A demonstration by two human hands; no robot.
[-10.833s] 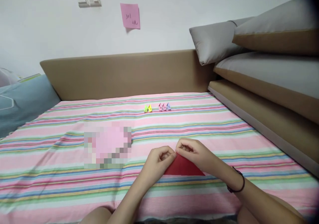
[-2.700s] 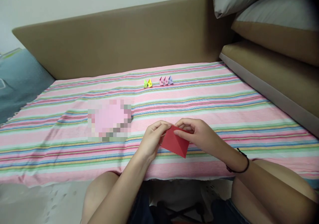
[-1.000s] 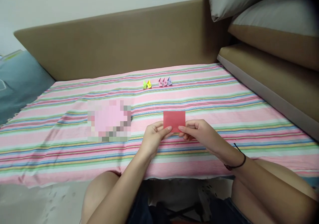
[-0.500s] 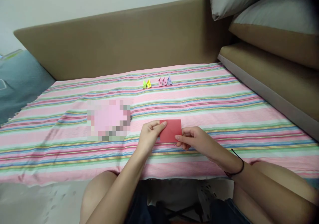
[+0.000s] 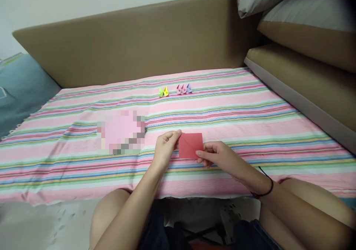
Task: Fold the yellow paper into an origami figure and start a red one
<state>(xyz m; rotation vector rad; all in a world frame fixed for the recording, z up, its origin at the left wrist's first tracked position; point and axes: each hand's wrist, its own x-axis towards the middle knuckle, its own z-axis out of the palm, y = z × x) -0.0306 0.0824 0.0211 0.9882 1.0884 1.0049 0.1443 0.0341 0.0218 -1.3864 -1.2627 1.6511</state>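
A square of red paper with a faint diagonal crease is held up between my two hands, over the striped cloth. My left hand pinches its upper left corner with thumb and fingers. At the lower right edge, the thumb of my right hand lies on top of the paper and the fingers are under it. A dark cord bracelet circles my right wrist.
Small folded paper pieces stand farther back: a green and yellow pair and a pink and purple group. A blurred pink patch lies left. Cushions stack at right, and a backrest runs behind the striped cloth.
My left thumb has slid from the paper's top left face up to its corner. The right hand keeps its hold; the view has tilted slightly.
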